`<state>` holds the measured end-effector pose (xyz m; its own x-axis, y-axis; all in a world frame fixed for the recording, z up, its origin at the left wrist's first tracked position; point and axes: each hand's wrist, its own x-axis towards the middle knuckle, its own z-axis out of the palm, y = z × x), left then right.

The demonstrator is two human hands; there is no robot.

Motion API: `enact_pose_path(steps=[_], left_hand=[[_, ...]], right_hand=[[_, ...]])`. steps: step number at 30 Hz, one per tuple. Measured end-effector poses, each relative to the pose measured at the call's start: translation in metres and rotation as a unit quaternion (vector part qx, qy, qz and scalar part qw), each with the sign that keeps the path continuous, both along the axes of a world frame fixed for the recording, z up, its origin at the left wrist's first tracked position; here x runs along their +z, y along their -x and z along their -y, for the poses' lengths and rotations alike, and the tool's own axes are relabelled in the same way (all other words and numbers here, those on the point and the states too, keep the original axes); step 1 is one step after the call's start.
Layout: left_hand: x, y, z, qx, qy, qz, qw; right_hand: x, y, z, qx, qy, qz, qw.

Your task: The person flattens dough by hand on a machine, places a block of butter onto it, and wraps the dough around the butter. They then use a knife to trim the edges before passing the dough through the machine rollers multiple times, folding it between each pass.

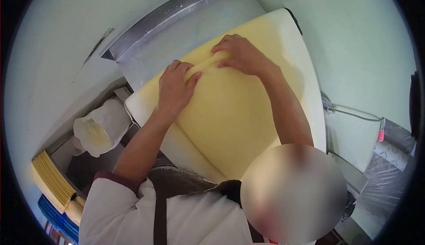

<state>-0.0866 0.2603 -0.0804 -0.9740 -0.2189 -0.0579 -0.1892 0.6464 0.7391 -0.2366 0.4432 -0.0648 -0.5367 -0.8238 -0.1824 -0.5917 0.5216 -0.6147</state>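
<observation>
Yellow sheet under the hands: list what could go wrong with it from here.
The yellow sheet could tear or crease where the left hand and right hand pinch up a ridge, if they pull unevenly. Its near end reaches down to the dark apron, so leaning in might rub or drag it. The left forearm passes close to the white bag and could perhaps knock it.
</observation>
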Motion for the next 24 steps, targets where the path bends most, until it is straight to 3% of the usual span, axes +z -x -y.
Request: enact_pose_path(steps=[4,5,7,8,10,12,15,18,21,24], left_hand=[[-0.001,0.000,-0.001,-0.001,0.034,0.002,0.999],[-0.001,0.000,0.000,-0.006,0.051,0.004,0.999],[0.004,-0.002,0.010,0.002,-0.098,0.042,0.994],[0.005,-0.005,0.019,0.008,-0.172,0.065,0.983],[0.002,-0.023,0.053,0.019,-0.145,0.036,0.989],[0.004,-0.033,0.058,0.003,-0.113,0.027,0.993],[0.016,-0.028,0.041,-0.067,-0.047,-0.005,0.997],[0.021,0.022,0.007,-0.153,0.025,-0.111,0.982],[0.005,0.085,-0.033,-0.229,0.041,-0.167,0.958],[0.002,0.130,-0.069,-0.323,0.006,-0.016,0.946]], right_hand=[[0.000,0.002,-0.007,-0.059,-0.015,0.018,0.998],[-0.002,-0.001,-0.011,-0.082,0.037,-0.039,0.995],[-0.009,-0.010,-0.028,-0.130,0.139,-0.151,0.970],[-0.004,-0.012,-0.047,-0.207,0.158,-0.120,0.958],[0.007,-0.024,-0.096,-0.364,0.147,-0.077,0.916],[-0.004,-0.041,-0.134,-0.421,0.071,-0.026,0.904],[-0.020,-0.056,-0.131,-0.392,0.060,-0.020,0.918],[0.005,-0.056,-0.099,-0.363,-0.057,-0.026,0.930],[0.008,-0.055,-0.094,-0.445,-0.019,0.085,0.891],[0.005,-0.055,-0.090,-0.436,-0.026,0.041,0.899]])
